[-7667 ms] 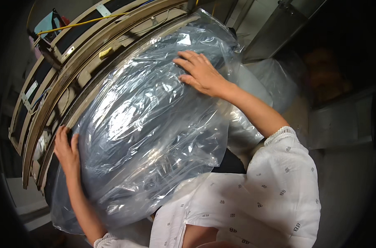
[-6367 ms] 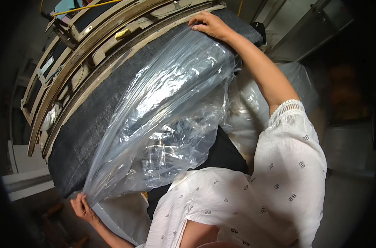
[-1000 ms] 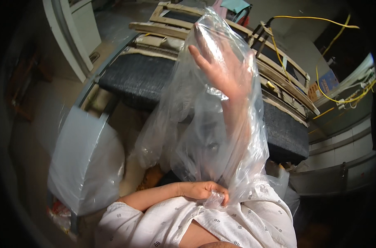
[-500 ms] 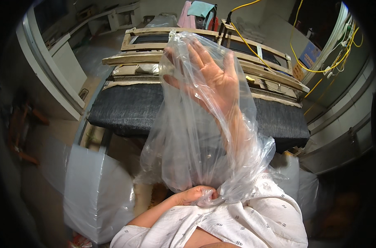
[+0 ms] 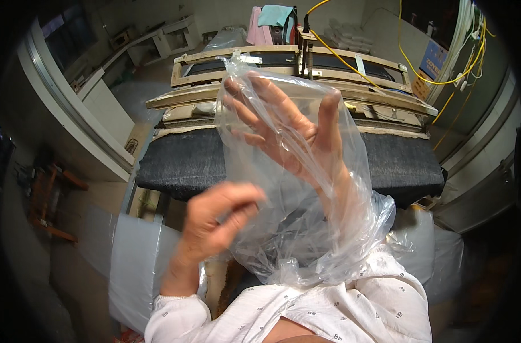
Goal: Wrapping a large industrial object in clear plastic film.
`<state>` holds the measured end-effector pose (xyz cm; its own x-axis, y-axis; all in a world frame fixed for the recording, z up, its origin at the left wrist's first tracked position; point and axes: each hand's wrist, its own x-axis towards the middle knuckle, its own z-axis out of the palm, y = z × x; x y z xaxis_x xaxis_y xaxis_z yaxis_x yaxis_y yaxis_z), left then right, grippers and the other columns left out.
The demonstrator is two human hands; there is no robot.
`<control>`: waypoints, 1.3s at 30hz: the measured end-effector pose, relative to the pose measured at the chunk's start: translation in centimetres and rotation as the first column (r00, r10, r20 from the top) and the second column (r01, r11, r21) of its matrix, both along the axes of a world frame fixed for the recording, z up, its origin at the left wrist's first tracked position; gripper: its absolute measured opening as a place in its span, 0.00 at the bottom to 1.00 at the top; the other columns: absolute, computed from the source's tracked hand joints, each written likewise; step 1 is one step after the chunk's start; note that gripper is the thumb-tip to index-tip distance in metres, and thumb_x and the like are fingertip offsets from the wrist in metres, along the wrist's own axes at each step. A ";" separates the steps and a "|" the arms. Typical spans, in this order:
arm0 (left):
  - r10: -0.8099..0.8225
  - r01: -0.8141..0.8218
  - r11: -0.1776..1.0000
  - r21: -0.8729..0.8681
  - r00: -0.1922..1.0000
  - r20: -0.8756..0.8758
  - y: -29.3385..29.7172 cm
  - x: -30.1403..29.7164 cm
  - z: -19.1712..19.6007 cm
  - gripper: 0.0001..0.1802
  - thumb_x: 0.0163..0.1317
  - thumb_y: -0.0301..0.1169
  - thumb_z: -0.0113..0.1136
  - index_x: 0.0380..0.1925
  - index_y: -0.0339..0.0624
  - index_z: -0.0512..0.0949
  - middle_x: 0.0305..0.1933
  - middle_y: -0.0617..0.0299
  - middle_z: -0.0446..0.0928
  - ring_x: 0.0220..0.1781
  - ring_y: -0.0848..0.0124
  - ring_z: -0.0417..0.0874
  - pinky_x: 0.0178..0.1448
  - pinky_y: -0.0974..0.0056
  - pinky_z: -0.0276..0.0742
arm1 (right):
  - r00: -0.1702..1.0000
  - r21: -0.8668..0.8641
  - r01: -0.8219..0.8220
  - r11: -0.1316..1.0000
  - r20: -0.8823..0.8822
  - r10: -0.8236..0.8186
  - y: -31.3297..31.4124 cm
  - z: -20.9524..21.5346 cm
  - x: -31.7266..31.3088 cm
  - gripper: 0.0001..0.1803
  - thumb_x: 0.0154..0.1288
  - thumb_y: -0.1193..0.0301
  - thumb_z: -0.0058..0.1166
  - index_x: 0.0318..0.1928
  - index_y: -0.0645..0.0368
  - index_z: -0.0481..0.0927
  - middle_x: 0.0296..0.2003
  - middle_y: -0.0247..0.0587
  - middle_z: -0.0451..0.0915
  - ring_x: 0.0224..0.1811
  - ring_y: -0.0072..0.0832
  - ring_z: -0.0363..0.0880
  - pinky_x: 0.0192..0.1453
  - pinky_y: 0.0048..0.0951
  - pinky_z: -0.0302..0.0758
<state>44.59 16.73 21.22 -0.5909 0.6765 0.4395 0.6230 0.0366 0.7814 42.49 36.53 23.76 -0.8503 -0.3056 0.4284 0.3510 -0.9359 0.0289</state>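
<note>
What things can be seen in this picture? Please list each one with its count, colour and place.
plastic bag: one, clear, pulled over the right hand and forearm, centre
cushion: one, dark grey, lying across the middle behind the bag
wooden frames: several, pale wood, stacked behind the cushion
cables: a few, yellow, upper right
cloths: two, teal and pink, top centre
wrapped bundles: at least two, whitish plastic, lower left and lower right
wooden stand: one, reddish brown, far left
sleeves: white with small dark marks, bottom
left hand: one, curled, outside the bag at its left side
right hand: one, fingers spread, inside the bag
</note>
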 end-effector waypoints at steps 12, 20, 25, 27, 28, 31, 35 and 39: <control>0.485 -0.231 0.873 0.430 0.321 -0.813 3.4 -6.1 6.6 0.15 0.39 0.19 0.67 0.31 0.45 0.80 0.31 0.65 0.74 0.30 0.69 0.76 0.34 0.69 0.72 | 0.746 0.619 0.641 0.454 -0.641 -0.179 1.5 -0.2 1.2 0.62 0.43 0.21 0.18 0.69 0.55 0.45 0.69 0.45 0.44 0.71 0.38 0.40 0.71 0.45 0.41; 0.553 -0.142 0.831 0.538 0.323 -0.768 4.1 -6.1 4.6 0.19 0.41 0.17 0.66 0.36 0.46 0.79 0.33 0.65 0.74 0.32 0.69 0.76 0.35 0.68 0.71 | 0.852 0.553 0.474 0.686 -0.486 -0.197 1.6 -1.1 1.7 0.61 0.44 0.21 0.22 0.68 0.57 0.47 0.68 0.46 0.45 0.71 0.41 0.42 0.71 0.45 0.44; 0.485 -0.171 0.873 0.456 0.217 -0.847 4.1 -5.7 5.9 0.20 0.40 0.19 0.66 0.37 0.47 0.81 0.34 0.66 0.75 0.33 0.70 0.77 0.36 0.69 0.74 | 0.852 0.591 0.484 0.645 -0.486 -0.194 1.7 -1.3 1.7 0.62 0.44 0.22 0.23 0.68 0.57 0.45 0.68 0.47 0.45 0.71 0.41 0.42 0.70 0.44 0.45; 0.512 -0.174 0.859 0.482 0.243 -0.824 4.2 -5.9 5.4 0.19 0.39 0.19 0.67 0.36 0.46 0.81 0.34 0.66 0.75 0.33 0.69 0.77 0.36 0.69 0.74 | 0.851 0.588 0.484 0.648 -0.488 -0.193 1.6 -1.4 1.7 0.61 0.45 0.22 0.23 0.69 0.57 0.44 0.68 0.47 0.44 0.71 0.40 0.43 0.70 0.43 0.46; 0.539 -0.181 0.842 0.508 0.264 -0.800 4.1 -6.0 5.1 0.18 0.39 0.19 0.67 0.34 0.46 0.81 0.34 0.65 0.76 0.33 0.69 0.77 0.36 0.69 0.75 | 0.850 0.579 0.481 0.658 -0.492 -0.190 1.6 -1.4 1.6 0.61 0.45 0.22 0.23 0.69 0.57 0.43 0.68 0.48 0.44 0.71 0.40 0.43 0.70 0.43 0.46; 0.547 -0.173 0.837 0.519 0.298 -0.782 4.0 -5.8 4.5 0.18 0.39 0.18 0.67 0.34 0.45 0.81 0.34 0.64 0.77 0.33 0.69 0.79 0.35 0.69 0.76 | 0.844 0.550 0.476 0.686 -0.506 -0.180 1.5 -1.3 1.8 0.60 0.46 0.23 0.23 0.69 0.56 0.43 0.68 0.48 0.44 0.71 0.40 0.43 0.70 0.44 0.46; 0.554 -0.166 0.832 0.530 0.312 -0.772 4.0 -5.7 4.1 0.18 0.39 0.18 0.67 0.34 0.44 0.80 0.34 0.62 0.77 0.33 0.68 0.79 0.36 0.69 0.77 | 0.873 0.462 0.374 0.804 -0.467 -0.138 1.3 -1.5 2.1 0.61 0.44 0.21 0.17 0.69 0.52 0.40 0.68 0.50 0.42 0.72 0.38 0.38 0.72 0.39 0.35; 0.526 -0.171 0.849 0.500 0.365 -0.768 3.8 -5.8 3.7 0.18 0.39 0.19 0.67 0.34 0.44 0.80 0.35 0.61 0.77 0.34 0.67 0.80 0.37 0.68 0.78 | 0.887 0.445 0.373 0.814 -0.428 -0.173 1.3 -1.3 2.1 0.55 0.51 0.26 0.23 0.69 0.52 0.42 0.68 0.53 0.44 0.70 0.43 0.44 0.69 0.50 0.46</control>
